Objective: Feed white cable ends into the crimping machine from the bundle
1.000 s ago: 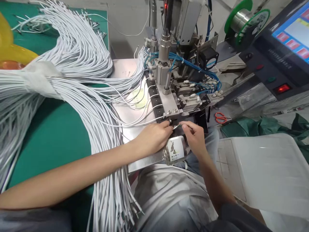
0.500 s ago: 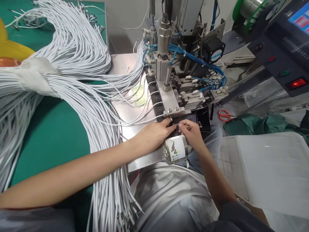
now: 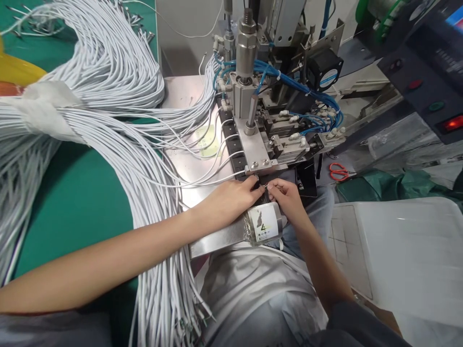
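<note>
Two hands, my left hand (image 3: 231,198) and right hand (image 3: 288,200), meet with fingertips together, pinching the end of one white wire (image 3: 213,181) just below the machine's metal plate (image 3: 257,156). I judge that fingers so near it may get caught, or the heavy wire bundle (image 3: 144,159) may tug the end loose.
</note>
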Available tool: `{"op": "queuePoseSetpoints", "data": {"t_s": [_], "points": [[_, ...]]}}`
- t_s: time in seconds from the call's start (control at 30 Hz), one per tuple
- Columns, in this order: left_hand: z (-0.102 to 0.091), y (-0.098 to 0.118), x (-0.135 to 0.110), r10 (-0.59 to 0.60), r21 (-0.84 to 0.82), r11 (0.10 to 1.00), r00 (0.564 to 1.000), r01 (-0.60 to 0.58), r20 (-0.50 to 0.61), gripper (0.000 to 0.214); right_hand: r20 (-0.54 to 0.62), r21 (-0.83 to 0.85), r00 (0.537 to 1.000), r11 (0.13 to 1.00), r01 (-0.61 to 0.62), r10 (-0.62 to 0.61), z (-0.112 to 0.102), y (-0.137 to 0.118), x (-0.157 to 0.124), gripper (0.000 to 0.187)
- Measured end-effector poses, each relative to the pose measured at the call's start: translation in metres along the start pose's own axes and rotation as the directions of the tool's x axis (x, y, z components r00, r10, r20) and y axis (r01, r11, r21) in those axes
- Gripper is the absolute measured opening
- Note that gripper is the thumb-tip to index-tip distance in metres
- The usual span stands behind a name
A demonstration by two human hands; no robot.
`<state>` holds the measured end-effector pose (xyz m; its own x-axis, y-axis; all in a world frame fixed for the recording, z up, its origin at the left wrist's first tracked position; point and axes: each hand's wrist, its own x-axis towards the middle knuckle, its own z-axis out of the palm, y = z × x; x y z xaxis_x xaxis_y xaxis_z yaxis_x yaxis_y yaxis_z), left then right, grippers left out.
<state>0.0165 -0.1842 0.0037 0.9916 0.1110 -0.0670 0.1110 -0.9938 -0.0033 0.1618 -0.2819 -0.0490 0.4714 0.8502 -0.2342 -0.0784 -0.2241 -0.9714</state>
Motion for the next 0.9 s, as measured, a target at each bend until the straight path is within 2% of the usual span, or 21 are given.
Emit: {"op": "queuePoseSetpoints", "data": {"t_s": [0.23,0.53,0.73,0.9], "points": [[0.0003,-0.0004,-0.0006,-0.007,-0.032,0.999,1.000,0.007,0.002,0.036,-0.044,-0.075,0.996,0.995,0.073,-0.077,0.0021,-0.0048,-0.0011,0.017],[0.0001,-0.0005,0.0001,0.000,-0.051,0.999,1.000,0.000,0.009,0.039,-0.005,-0.050,1.000,0.999,0.010,-0.010,0.0002,-0.0054,0.0016,0.017],[-0.0023,0.0000,-0.0001,-0.003,-0.065,0.998,1.000,0.004,0.013,0.038,-0.011,-0.100,0.996,0.991,0.091,-0.092,0.0002,-0.0098,0.0003,0.016],[-0.0011,-0.0001,0.0002,-0.002,-0.041,0.999,1.000,0.003,0.020,0.037,0.041,-0.039,0.999,0.999,0.000,0.001,-0.0009,-0.0046,0.0055,0.021]]}}
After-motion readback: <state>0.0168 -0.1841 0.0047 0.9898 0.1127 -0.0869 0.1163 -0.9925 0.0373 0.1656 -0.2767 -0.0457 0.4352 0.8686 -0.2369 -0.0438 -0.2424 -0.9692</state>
